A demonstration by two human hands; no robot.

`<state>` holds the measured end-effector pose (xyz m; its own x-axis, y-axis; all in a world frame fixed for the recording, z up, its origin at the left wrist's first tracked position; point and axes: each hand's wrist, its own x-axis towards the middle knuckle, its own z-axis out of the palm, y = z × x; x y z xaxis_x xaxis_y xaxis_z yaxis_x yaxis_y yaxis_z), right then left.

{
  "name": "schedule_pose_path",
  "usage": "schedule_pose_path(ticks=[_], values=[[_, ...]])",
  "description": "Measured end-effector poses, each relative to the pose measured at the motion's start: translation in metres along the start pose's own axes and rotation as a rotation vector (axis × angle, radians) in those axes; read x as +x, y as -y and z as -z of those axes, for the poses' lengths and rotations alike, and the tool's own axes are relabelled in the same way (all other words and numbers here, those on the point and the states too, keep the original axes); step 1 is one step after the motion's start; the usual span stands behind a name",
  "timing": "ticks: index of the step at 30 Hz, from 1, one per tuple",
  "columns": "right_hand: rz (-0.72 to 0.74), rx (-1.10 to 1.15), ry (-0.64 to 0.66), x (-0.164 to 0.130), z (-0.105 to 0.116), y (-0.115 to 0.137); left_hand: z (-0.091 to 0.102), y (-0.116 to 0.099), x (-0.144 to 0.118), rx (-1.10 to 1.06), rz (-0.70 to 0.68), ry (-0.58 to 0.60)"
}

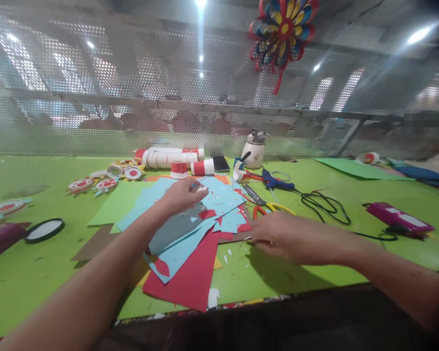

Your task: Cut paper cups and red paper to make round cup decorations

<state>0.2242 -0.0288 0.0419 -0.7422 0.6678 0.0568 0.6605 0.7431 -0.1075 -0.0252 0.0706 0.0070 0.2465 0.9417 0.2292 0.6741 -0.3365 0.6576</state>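
My left hand [183, 196] is closed over the light blue paper [219, 190], its fingertips at a small whitish bit that I cannot make out. Lower and to the right, my right hand [274, 234] has its fingers pressed together near the table surface; a thin pale edge shows at the fingertips, too small to name. Just beyond it lie scissors [254, 195] and yellow-handled pliers or scissors [278, 207], partly hidden. Red paper [190, 278] sticks out from under the blue sheets, and small white scraps [227, 256] are scattered beside it.
Paper cups [203, 167], a phone [220, 164] and a bottle [255, 148] stand or lie at the back. A blue glue gun [276, 181] trails a black cord [325, 207] toward a purple box [398, 217]. Paper flowers [106, 184] and a round black-rimmed object [44, 230] are left.
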Motion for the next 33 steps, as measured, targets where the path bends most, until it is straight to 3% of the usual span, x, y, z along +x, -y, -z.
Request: schedule_pose_path(ticks=[2, 5, 8, 11, 17, 25, 29, 33], values=[[0.028, 0.131, 0.011, 0.003, 0.013, -0.011, 0.004, -0.002, -0.001, 0.094, -0.022, 0.058], [0.017, 0.213, -0.088, 0.021, 0.022, -0.023, 0.011, -0.007, -0.004, 0.256, -0.104, 0.231], [-0.017, 0.179, -0.185, 0.047, 0.014, -0.03, 0.015, -0.012, -0.008, 0.366, -0.128, 0.388], [-0.077, 0.211, -0.267, 0.066, -0.005, -0.035, 0.011, -0.015, -0.011, 0.414, -0.123, 0.468], [-0.094, 0.295, -0.366, 0.066, -0.036, -0.041, -0.003, -0.014, -0.015, 0.561, -0.105, 0.392], [-0.065, 0.252, -0.332, 0.059, -0.046, -0.041, -0.01, -0.014, -0.018, 0.597, -0.127, 0.321], [-0.035, 0.201, -0.308, 0.06, -0.048, -0.041, -0.016, -0.01, -0.017, 0.585, -0.194, 0.28], [-0.026, 0.19, -0.341, 0.06, -0.05, -0.042, -0.021, -0.013, -0.019, 0.599, -0.346, 0.217]])
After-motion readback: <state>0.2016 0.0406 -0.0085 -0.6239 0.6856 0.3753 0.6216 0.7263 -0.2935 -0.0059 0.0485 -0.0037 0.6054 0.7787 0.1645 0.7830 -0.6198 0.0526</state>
